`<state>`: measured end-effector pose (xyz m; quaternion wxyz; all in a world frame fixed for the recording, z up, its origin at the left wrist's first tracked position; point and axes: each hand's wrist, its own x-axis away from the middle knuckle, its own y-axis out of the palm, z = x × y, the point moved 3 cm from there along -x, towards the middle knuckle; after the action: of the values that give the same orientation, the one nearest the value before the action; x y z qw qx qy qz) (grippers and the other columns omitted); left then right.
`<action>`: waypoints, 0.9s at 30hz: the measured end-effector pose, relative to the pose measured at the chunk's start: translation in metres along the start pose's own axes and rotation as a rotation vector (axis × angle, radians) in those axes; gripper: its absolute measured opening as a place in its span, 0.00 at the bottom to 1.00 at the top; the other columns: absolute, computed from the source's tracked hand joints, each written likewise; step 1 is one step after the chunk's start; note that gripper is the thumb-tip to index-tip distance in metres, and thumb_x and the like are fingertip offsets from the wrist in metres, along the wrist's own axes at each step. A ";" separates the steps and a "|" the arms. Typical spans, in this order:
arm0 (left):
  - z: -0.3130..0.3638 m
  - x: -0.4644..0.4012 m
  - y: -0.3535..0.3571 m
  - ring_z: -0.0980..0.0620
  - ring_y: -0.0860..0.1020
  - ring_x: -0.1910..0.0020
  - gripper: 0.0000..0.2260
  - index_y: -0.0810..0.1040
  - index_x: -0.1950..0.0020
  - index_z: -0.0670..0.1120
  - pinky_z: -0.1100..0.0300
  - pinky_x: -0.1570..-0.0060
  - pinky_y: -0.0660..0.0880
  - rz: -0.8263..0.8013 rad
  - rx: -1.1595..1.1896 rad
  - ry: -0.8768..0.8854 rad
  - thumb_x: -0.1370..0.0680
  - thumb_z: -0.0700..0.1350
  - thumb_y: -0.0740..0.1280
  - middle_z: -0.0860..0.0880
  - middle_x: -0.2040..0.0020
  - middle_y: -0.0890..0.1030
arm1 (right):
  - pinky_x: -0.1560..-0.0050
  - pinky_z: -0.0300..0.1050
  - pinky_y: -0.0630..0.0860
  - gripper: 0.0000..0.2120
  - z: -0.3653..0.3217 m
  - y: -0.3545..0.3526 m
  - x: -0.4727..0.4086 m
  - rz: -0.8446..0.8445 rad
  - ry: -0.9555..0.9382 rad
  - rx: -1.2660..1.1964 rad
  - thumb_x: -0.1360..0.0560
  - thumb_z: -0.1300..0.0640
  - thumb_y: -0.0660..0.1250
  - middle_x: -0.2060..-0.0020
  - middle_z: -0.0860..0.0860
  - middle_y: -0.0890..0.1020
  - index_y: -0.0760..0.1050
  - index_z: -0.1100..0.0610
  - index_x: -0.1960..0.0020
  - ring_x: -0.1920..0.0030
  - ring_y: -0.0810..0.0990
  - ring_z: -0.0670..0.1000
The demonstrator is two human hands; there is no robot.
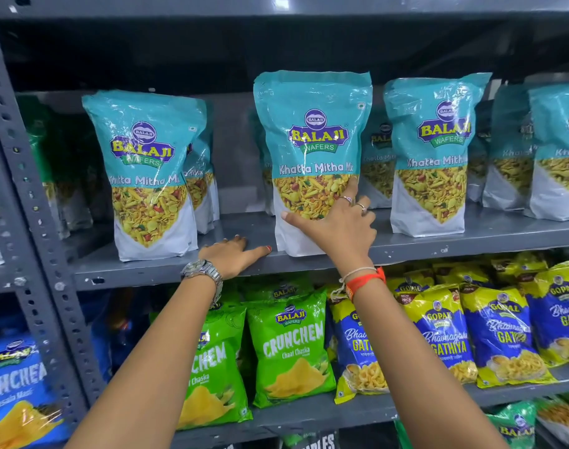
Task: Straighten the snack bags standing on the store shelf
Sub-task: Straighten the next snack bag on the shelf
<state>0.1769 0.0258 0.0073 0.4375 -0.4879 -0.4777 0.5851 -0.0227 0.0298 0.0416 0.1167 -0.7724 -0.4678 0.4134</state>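
On the grey shelf (471, 241), we see our left hand (231, 259) resting palm down near the front edge, fingers spread and holding nothing; a metal watch (202, 270) sits on that wrist. Just left of this hand stands a teal bag (147, 176), leaning a little, with more teal bags tucked behind it. Just right of the left thumb stands the middle bag (312, 157), upright at the shelf's front. Our right hand (338, 228) lies open and flat against the lower front of this bag, thumb stretched left across it and fingers reaching up along its right side; it presses rather than clasps. There are rings on two fingers, and an orange band (364, 281) circles the wrist. Right of this hand stands a third bag (432, 157), near but apart from the middle one, and further teal bags follow to the right edge. Below our hands, green bags (289, 351) and blue-yellow bags (445, 338) fill the lower shelf.
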 end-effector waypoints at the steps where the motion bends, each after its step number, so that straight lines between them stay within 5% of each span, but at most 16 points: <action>1: 0.000 0.000 0.000 0.46 0.60 0.27 0.44 0.59 0.26 0.48 0.46 0.31 0.60 0.001 0.001 -0.001 0.35 0.72 0.43 0.49 0.23 0.58 | 0.37 0.65 0.67 0.65 0.001 0.000 0.000 -0.010 0.003 -0.020 0.43 0.24 0.67 0.29 0.62 0.61 0.41 0.57 0.23 0.31 0.63 0.66; 7: -0.001 -0.003 0.002 0.46 0.62 0.27 0.37 0.60 0.27 0.49 0.46 0.32 0.61 0.030 -0.013 -0.013 0.28 0.70 0.47 0.49 0.24 0.60 | 0.42 0.58 0.71 0.63 0.001 0.006 -0.001 -0.047 0.014 -0.054 0.41 0.33 0.74 0.31 0.61 0.63 0.40 0.57 0.23 0.34 0.67 0.64; 12: -0.001 -0.004 0.003 0.46 0.63 0.28 0.43 0.61 0.27 0.49 0.46 0.33 0.63 0.046 -0.019 -0.012 0.34 0.73 0.43 0.49 0.24 0.61 | 0.44 0.56 0.73 0.55 -0.004 0.011 -0.002 -0.044 -0.031 -0.002 0.38 0.33 0.73 0.30 0.60 0.61 0.53 0.62 0.25 0.35 0.67 0.64; 18: -0.001 -0.002 0.003 0.47 0.62 0.27 0.39 0.60 0.27 0.48 0.48 0.32 0.62 0.061 -0.029 -0.011 0.29 0.71 0.45 0.48 0.24 0.61 | 0.45 0.56 0.73 0.63 -0.005 0.026 -0.014 -0.024 -0.008 -0.026 0.41 0.32 0.73 0.32 0.61 0.64 0.41 0.58 0.23 0.36 0.68 0.64; 27: 0.002 0.001 0.001 0.45 0.66 0.30 0.35 0.63 0.28 0.47 0.48 0.36 0.65 0.083 -0.040 -0.021 0.26 0.69 0.47 0.46 0.26 0.65 | 0.46 0.56 0.74 0.62 -0.005 0.033 -0.018 -0.010 -0.007 -0.017 0.41 0.31 0.73 0.32 0.61 0.64 0.42 0.57 0.23 0.36 0.68 0.63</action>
<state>0.1742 0.0265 0.0066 0.3979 -0.5098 -0.4733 0.5982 -0.0021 -0.0015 0.0355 0.1104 -0.7698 -0.4755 0.4112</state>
